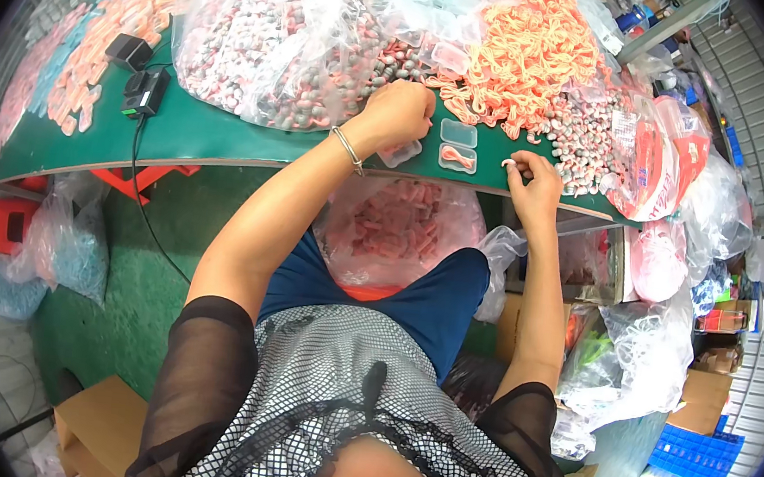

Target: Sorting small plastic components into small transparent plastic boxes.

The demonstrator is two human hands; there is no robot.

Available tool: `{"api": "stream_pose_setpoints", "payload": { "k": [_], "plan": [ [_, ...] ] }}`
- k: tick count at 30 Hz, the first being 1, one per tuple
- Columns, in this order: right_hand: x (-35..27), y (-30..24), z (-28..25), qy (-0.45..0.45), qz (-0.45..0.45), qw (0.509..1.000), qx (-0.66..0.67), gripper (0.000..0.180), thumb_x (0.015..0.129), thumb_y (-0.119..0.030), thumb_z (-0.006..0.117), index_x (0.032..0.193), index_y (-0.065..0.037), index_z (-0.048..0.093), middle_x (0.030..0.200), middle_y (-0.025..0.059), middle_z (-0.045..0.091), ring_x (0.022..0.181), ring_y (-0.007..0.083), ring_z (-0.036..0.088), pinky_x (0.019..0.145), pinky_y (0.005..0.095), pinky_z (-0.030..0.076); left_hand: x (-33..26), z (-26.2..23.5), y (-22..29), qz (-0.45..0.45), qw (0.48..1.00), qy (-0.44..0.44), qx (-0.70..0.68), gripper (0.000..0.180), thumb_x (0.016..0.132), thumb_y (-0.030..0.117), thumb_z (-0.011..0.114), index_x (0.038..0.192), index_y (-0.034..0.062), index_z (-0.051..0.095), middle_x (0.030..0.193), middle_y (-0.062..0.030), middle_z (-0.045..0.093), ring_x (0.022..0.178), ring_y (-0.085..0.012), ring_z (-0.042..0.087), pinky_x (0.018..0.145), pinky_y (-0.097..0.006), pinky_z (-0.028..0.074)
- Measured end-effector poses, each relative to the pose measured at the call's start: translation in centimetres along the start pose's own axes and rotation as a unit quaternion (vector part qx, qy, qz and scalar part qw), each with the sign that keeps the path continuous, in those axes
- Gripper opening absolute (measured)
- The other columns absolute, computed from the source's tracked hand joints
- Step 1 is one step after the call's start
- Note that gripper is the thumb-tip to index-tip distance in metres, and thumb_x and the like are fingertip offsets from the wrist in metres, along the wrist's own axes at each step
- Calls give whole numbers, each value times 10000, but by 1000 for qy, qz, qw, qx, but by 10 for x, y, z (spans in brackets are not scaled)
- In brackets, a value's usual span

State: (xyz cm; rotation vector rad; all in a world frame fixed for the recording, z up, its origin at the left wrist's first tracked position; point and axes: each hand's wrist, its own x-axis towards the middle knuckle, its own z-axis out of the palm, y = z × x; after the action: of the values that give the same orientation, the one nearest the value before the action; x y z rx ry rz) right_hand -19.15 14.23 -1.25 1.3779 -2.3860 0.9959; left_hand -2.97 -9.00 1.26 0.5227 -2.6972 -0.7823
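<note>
My left hand (402, 112) is closed above the green table's front edge, its fingers curled round something I cannot make out. Just under it, a small clear plastic case (401, 154) is partly hidden. To its right lies an open clear case, its lid (459, 133) folded back and a coiled orange cord (458, 155) in the base. My right hand (537, 182) pinches a small pink-and-white piece (509, 162) between thumb and finger, beside a heap of small pink, white and grey pieces (587, 134).
A big clear bag (262, 49) of small rounded pieces stands behind my left hand. Orange cords (537, 50) are piled at the back right. Flat orange pieces (108, 51) and black devices (144, 88) lie leftward. A bag (403, 217) of pink cases sits below the edge.
</note>
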Motion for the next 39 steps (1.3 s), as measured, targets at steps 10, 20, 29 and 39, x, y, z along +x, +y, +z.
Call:
{"api": "stream_pose_setpoints", "payload": {
  "k": [10, 20, 29, 39],
  "plan": [
    [-9, -69, 14, -40, 15, 976, 212, 133, 773, -37, 739, 898, -19, 696, 796, 72, 660, 690, 163, 604, 652, 284, 493, -37, 12, 44, 62, 993, 48, -87, 128, 775, 174, 721, 824, 62, 684, 815, -110, 660, 774, -297, 660, 682, -397, 508],
    [1, -67, 26, -16, -38, 995, 91, 124, 764, -16, 730, 883, -8, 701, 801, 83, 675, 720, 190, 638, 692, 313, 507, -36, 30, 44, 74, 990, 120, -1, 107, 778, 159, 681, 789, 52, 677, 806, -119, 616, 811, -334, 634, 715, -443, 502],
    [1, -71, 25, -8, -84, 996, 29, 100, 770, -81, 733, 864, -66, 703, 779, 42, 671, 727, 196, 626, 723, 339, 442, -38, 28, 37, 114, 988, 100, 28, 117, 779, 159, 679, 798, 44, 680, 809, -136, 621, 818, -339, 636, 740, -448, 500],
    [11, -63, 19, -77, -95, 992, 23, 70, 779, -159, 736, 841, -142, 707, 835, -14, 665, 852, 192, 594, 856, 373, 357, -42, 30, 37, 130, 986, 95, 47, 115, 775, 158, 696, 814, 49, 695, 809, -118, 626, 831, -316, 638, 748, -431, 494]
  ]
}}
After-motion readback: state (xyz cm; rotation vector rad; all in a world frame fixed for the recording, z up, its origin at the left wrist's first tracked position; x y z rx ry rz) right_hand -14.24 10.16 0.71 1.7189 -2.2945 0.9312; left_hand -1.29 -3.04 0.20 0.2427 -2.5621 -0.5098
